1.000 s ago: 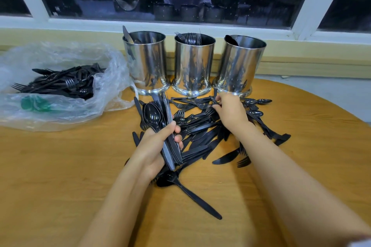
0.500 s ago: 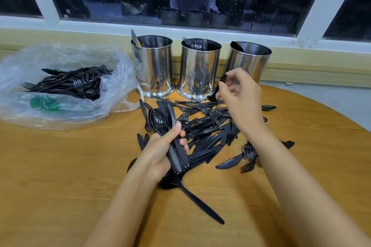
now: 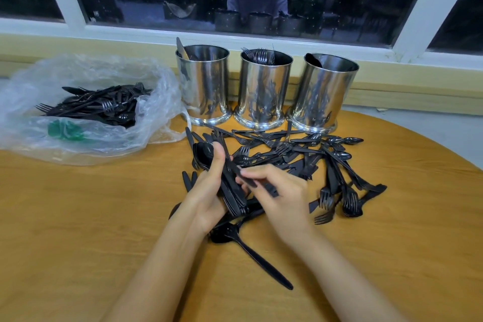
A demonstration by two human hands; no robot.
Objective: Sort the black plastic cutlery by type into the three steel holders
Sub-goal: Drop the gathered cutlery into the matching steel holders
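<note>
The left hand (image 3: pixel 209 198) curls round a bundle of black cutlery (image 3: pixel 231 191), with the thumb on top. A spoon bowl sticks out at the far end of the bundle. The right hand (image 3: pixel 279 198) pinches one thin black piece (image 3: pixel 248 180) just beside the bundle. It is blurred, so I cannot tell its kind. Both hands are over the middle of the wooden table (image 3: pixel 78 230).

A loose pile (image 3: pixel 308 162) of forks, spoons and knives lies between the hands and three steel holders at the far edge. The left holder (image 3: pixel 203 86) has a knife, the middle holder (image 3: pixel 264 91) has forks, and the right holder (image 3: pixel 324 94) has a spoon. A clear plastic bag (image 3: pixel 86 144) with more cutlery lies by the far left edge. One long spoon (image 3: pixel 261 263) lies near the left wrist.
</note>
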